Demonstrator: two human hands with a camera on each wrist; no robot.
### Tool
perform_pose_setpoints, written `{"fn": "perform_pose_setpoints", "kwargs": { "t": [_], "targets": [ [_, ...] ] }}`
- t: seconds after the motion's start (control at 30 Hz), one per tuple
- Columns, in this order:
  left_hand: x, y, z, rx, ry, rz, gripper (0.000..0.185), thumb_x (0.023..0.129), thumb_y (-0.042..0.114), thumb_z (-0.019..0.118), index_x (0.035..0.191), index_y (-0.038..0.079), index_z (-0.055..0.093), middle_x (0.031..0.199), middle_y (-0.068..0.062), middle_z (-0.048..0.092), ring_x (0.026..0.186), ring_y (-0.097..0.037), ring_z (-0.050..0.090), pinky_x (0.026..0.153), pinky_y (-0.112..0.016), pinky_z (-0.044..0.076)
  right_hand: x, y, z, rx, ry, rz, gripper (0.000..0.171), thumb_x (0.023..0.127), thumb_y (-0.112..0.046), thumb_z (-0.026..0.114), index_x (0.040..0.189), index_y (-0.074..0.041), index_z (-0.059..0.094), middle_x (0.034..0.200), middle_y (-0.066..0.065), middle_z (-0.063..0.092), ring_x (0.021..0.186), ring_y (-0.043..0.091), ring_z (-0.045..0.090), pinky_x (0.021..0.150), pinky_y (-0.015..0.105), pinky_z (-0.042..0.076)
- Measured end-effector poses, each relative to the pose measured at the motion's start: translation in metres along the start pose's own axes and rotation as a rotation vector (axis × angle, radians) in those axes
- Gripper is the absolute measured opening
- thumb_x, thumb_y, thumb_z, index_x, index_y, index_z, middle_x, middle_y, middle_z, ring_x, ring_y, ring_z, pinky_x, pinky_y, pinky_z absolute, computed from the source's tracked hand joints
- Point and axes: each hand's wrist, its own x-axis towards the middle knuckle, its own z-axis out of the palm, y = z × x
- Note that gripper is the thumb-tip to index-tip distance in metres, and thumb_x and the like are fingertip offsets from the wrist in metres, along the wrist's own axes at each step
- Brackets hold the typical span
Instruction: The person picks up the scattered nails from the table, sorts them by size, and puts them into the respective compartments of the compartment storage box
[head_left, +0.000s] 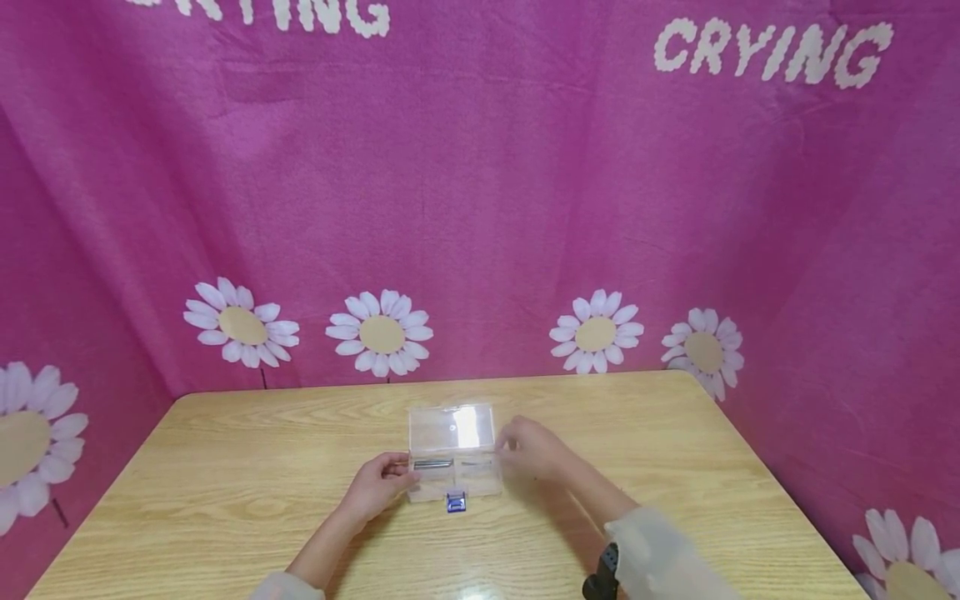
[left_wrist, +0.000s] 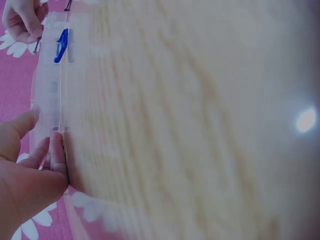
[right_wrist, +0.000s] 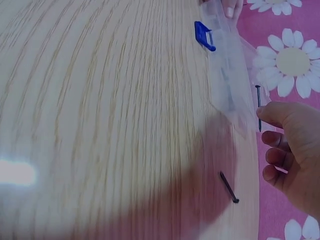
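Note:
A small clear plastic box [head_left: 454, 477] lies in the middle of the wooden table [head_left: 225, 467], its lid [head_left: 452, 427] open toward the back and a blue latch [head_left: 455, 502] at the front. My left hand [head_left: 400, 473] grips the box's left end between thumb and fingers [left_wrist: 56, 150]. At the box's right end my right hand [head_left: 506, 447] pinches a thin black nail [right_wrist: 258, 106] upright beside the rim. A second black nail [right_wrist: 229, 187] lies loose on the table just below that hand. Dark metal pieces show inside the box [right_wrist: 227, 75].
A pink cloth printed with white daisies [head_left: 381, 333] hangs close behind and on both sides of the table. The table's back edge runs a short way behind the open lid. A dark wrist device [head_left: 602, 575] sits on my right forearm.

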Motion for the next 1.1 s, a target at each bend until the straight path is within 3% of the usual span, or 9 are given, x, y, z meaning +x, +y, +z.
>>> {"fn": "perform_pose_setpoints", "kwargs": {
  "t": [0.17,0.37,0.53,0.7,0.8,0.9,0.93,1.03,1.1],
  "targets": [
    [0.0,-0.001,0.002,-0.006,0.009,0.01,0.041,0.081,0.009,0.069,0.116,-0.007,0.057,0.093,-0.013,0.061,0.081,-0.014,0.055,0.066,-0.021,0.045,0.003,-0.007,0.006,0.059,-0.023,0.017,0.011,0.088,-0.014,0.059,0.089,-0.009,0.069,0.087,0.0,0.054,0.078,0.013,0.048,0.069,0.029,0.043],
    [-0.001,-0.001,0.003,-0.008,0.014,0.013,0.04,0.081,0.008,0.069,0.116,-0.008,0.057,0.093,-0.013,0.062,0.079,-0.014,0.055,0.064,-0.021,0.045,0.008,-0.012,0.016,0.113,-0.028,-0.042,0.012,0.085,-0.007,0.057,0.079,-0.006,0.068,0.073,0.001,0.057,0.064,0.009,0.049,0.063,0.023,0.046],
    [-0.001,-0.001,0.002,0.012,0.021,0.016,0.041,0.081,0.01,0.07,0.116,-0.007,0.058,0.092,-0.012,0.062,0.08,-0.014,0.055,0.066,-0.022,0.045,0.007,-0.012,0.023,0.151,-0.021,0.004,0.012,0.089,-0.014,0.056,0.089,-0.008,0.067,0.086,0.0,0.056,0.077,0.012,0.052,0.068,0.025,0.047],
    [-0.001,-0.001,0.002,0.024,0.022,0.005,0.041,0.081,0.011,0.071,0.116,-0.006,0.058,0.092,-0.011,0.062,0.08,-0.013,0.055,0.066,-0.022,0.045,0.007,-0.011,0.027,0.137,-0.013,0.008,0.013,0.09,-0.016,0.057,0.092,-0.009,0.067,0.089,0.0,0.056,0.079,0.013,0.052,0.07,0.027,0.047],
    [-0.001,-0.001,0.002,0.023,0.021,0.005,0.041,0.081,0.011,0.071,0.116,-0.006,0.058,0.092,-0.011,0.062,0.08,-0.014,0.055,0.066,-0.022,0.045,0.007,-0.008,0.027,0.192,0.004,0.003,0.012,0.09,-0.014,0.058,0.092,-0.006,0.066,0.088,0.003,0.058,0.078,0.014,0.054,0.069,0.027,0.048],
    [-0.001,-0.002,0.003,0.017,0.022,0.011,0.04,0.081,0.01,0.071,0.116,-0.006,0.058,0.092,-0.011,0.063,0.08,-0.014,0.055,0.066,-0.023,0.045,0.003,-0.006,0.024,0.362,-0.006,0.089,0.011,0.091,-0.013,0.056,0.098,-0.005,0.061,0.094,0.008,0.058,0.069,0.017,0.057,0.057,0.028,0.05],
    [-0.001,-0.002,0.002,0.016,0.021,0.009,0.04,0.081,0.01,0.07,0.116,-0.006,0.058,0.092,-0.011,0.063,0.08,-0.014,0.055,0.066,-0.023,0.045,0.002,-0.005,0.022,0.371,0.006,0.107,0.01,0.091,-0.013,0.056,0.098,-0.006,0.059,0.095,0.009,0.057,0.071,0.018,0.056,0.059,0.029,0.05],
    [-0.001,-0.001,0.002,0.017,0.017,0.006,0.04,0.082,0.011,0.07,0.116,-0.006,0.058,0.094,-0.011,0.062,0.081,-0.014,0.055,0.067,-0.023,0.045,-0.003,0.001,0.014,0.315,0.027,0.157,0.01,0.091,-0.016,0.055,0.098,-0.01,0.059,0.099,0.007,0.055,0.077,0.018,0.055,0.064,0.033,0.05],
    [-0.001,-0.001,0.001,0.017,0.013,0.001,0.041,0.082,0.012,0.07,0.117,-0.006,0.057,0.095,-0.012,0.062,0.081,-0.015,0.055,0.066,-0.023,0.045,-0.005,0.007,0.007,0.208,0.048,0.14,0.01,0.09,-0.017,0.056,0.096,-0.011,0.061,0.099,0.004,0.056,0.085,0.017,0.054,0.074,0.034,0.048]
  ]
}}
